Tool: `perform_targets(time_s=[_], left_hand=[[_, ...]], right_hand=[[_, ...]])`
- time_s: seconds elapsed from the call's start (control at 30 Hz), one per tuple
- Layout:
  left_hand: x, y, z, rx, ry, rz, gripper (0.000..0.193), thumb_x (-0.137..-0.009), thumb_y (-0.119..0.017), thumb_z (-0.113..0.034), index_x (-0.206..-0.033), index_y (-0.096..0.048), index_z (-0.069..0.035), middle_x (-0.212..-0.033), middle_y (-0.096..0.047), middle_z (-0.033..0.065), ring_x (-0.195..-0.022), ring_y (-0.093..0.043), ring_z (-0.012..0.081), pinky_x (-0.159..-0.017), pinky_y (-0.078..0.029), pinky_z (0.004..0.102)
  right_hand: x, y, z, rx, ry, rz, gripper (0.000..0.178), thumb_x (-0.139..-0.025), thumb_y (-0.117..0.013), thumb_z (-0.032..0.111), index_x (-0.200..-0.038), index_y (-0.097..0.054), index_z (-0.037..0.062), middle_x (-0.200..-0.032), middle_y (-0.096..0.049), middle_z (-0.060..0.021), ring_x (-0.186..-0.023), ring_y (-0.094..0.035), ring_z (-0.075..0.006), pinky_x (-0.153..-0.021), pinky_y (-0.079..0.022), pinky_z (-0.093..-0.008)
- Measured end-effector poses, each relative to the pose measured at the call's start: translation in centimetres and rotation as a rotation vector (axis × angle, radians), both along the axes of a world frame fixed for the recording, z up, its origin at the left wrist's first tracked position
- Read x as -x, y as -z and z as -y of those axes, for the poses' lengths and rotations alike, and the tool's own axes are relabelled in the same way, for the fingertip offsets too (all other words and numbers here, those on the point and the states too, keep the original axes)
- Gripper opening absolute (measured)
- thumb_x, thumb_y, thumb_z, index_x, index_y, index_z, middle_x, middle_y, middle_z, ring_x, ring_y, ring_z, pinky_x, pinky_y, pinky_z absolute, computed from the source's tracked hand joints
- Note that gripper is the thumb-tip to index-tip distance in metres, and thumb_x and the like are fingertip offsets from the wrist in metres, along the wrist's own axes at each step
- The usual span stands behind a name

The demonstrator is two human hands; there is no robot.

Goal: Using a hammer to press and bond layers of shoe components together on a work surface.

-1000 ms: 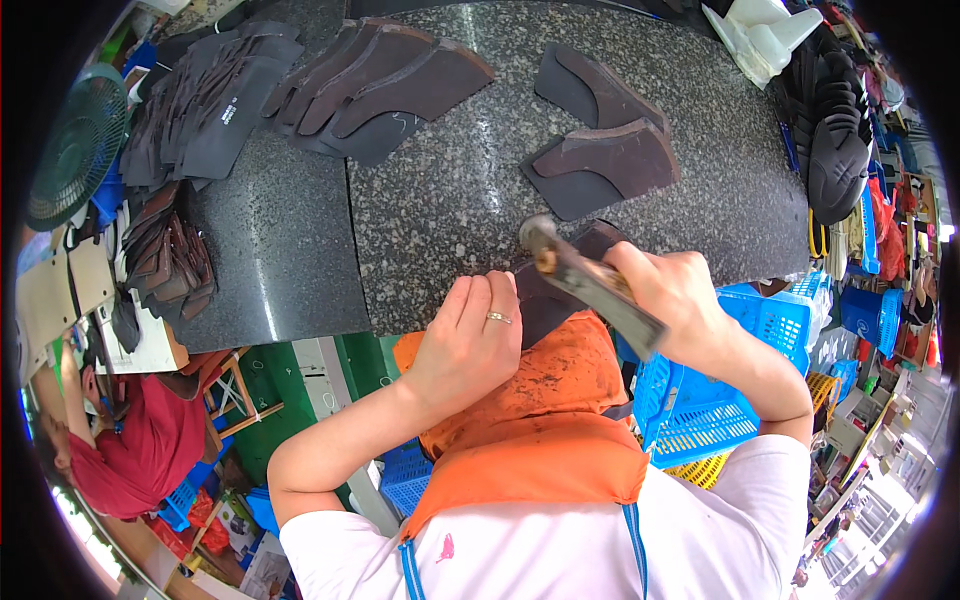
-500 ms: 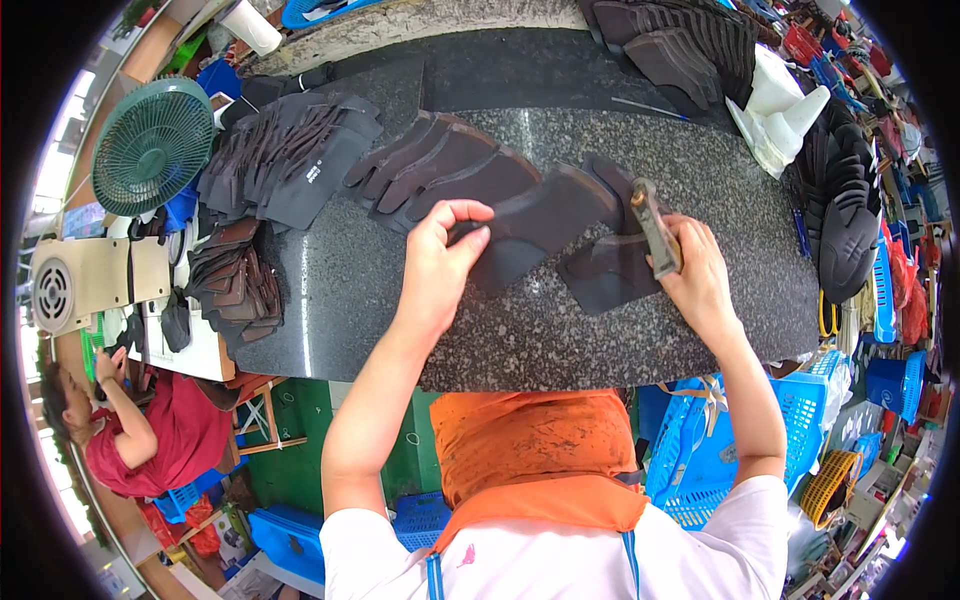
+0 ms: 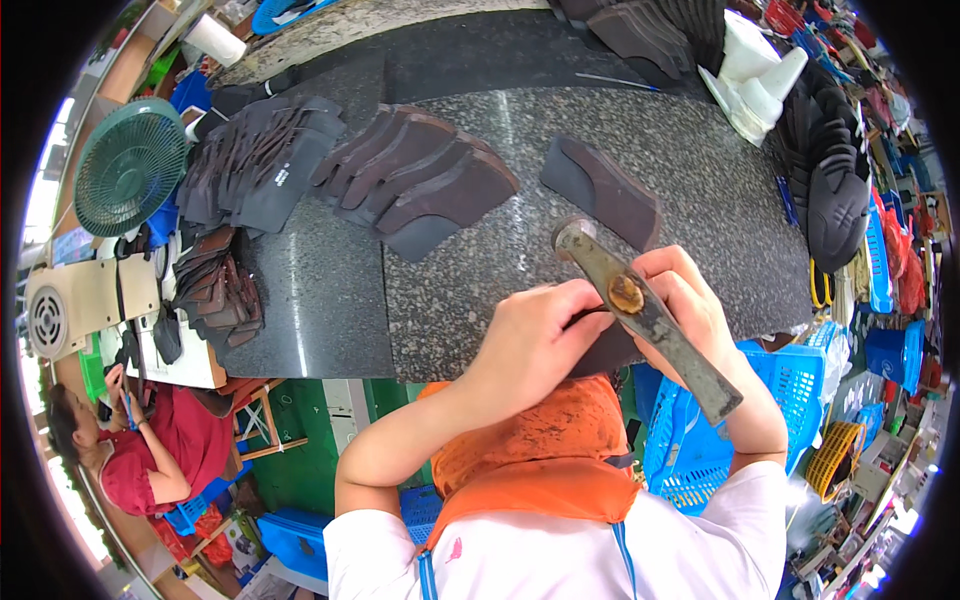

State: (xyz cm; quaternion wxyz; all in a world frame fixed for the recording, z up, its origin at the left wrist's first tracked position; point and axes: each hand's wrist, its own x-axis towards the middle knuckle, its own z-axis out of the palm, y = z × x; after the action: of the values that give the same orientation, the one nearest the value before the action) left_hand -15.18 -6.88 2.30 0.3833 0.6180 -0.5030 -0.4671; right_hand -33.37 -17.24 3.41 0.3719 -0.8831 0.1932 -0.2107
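Observation:
My right hand [image 3: 697,318] is closed round a hammer, its metal head [image 3: 655,322] tilted and facing up, the wooden handle's end showing in its eye. Close to the table's near edge, my left hand [image 3: 540,335] pinches a dark, flat shoe-upper piece [image 3: 608,352]. The hammer and my fingers hide much of that piece; whether my right fingers touch it too, I cannot tell. Beyond the hammer a single dark brown and black upper piece [image 3: 607,190] lies flat on the speckled stone table [image 3: 470,300]. To its left, several similar pieces [image 3: 430,185] overlap in a fanned row.
Stacks of black pieces [image 3: 262,165] and brown pieces [image 3: 218,285] lie at the left by a green fan [image 3: 132,167]. Black shoe-shaped parts [image 3: 838,215] and a white object [image 3: 752,85] stand right. Blue baskets [image 3: 690,450] are below the table. A person in red [image 3: 170,450] sits left.
Both hands have come closer together and nearer my body. The hammer has come nearer too. My left hand has left the fanned row and now holds a piece at the near edge.

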Motion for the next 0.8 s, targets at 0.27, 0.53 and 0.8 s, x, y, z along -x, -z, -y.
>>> perform_targets(time_s=[0.27, 0.53, 0.8], left_hand=[[0.1, 6.6, -1.9, 0.407, -0.153, 0.929, 0.015, -0.077, -0.076, -0.013, -0.089, -0.067, -0.008, -0.085, -0.062, 0.0049, -0.081, -0.061, 0.0248, -0.071, -0.047, 0.0372], [-1.4, 7.3, -1.6, 0.538, -0.059, 0.698, 0.021, -0.081, -0.07, -0.005, -0.101, -0.071, -0.003, -0.087, -0.062, 0.0061, -0.078, -0.059, 0.0231, -0.07, -0.047, 0.0344], [-0.5, 7.0, -1.9, 0.677, 0.108, 1.172, 0.018, -0.076, -0.07, -0.001, -0.094, -0.071, -0.002, -0.085, -0.062, 0.0061, -0.072, -0.058, 0.0227, -0.063, -0.047, 0.0347]], right_hand=[[2.9, -0.2, -0.5, -0.037, 0.005, -0.397, 0.035, -0.087, -0.065, 0.017, -0.119, -0.058, 0.0031, -0.091, -0.068, -0.0179, -0.083, -0.068, -0.037, -0.071, -0.056, -0.0437], [2.2, 1.1, 0.2, -0.036, -0.026, -0.63, 0.029, -0.088, -0.064, 0.022, -0.109, -0.055, 0.0027, -0.075, -0.066, -0.0189, -0.072, -0.066, -0.0387, -0.062, -0.053, -0.0482], [1.3, 1.7, -0.3, 0.146, -0.038, -0.505, 0.023, -0.088, -0.064, 0.019, -0.099, -0.051, 0.0034, -0.066, -0.062, -0.0141, -0.063, -0.066, -0.0351, -0.055, -0.052, -0.0451]])
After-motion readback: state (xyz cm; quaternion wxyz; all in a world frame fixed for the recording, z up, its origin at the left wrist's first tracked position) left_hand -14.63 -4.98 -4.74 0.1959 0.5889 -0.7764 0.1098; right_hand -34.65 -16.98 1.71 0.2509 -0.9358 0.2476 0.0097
